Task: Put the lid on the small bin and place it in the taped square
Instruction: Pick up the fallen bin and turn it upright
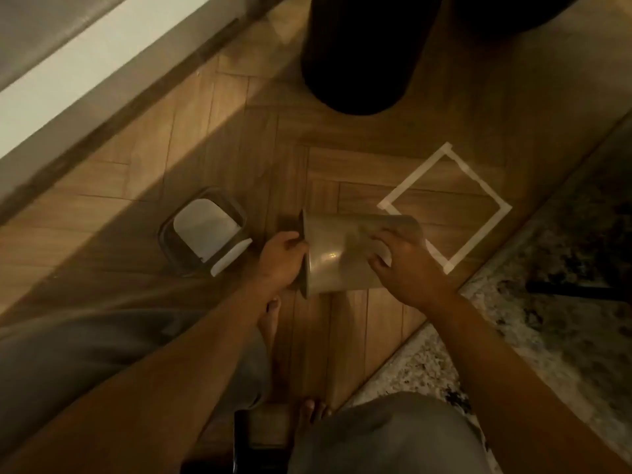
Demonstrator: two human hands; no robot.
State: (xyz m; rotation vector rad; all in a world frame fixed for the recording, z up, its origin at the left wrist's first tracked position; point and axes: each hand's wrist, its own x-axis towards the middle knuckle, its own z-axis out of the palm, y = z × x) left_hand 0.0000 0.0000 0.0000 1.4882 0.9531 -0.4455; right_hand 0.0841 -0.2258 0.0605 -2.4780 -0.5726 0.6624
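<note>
The small metallic bin (337, 256) is tipped on its side just above the wooden floor, its dark rim pointing left. My left hand (280, 263) grips that rim end. My right hand (405, 268) clasps the bin's body toward its base. The lid (205, 230), a dark rounded-square frame with a white swing flap, lies on the floor to the left of the bin, apart from it. The taped square (413, 176), marked in white tape, is on the floor to the right, just beyond my right hand; its near-left corner is hidden behind the bin.
A tall black cylinder (359, 63) stands on the floor behind the bin. A speckled rug (547, 319) borders the wood on the right. A white baseboard (68, 80) runs along the upper left. My knees and bare feet (270, 319) are below.
</note>
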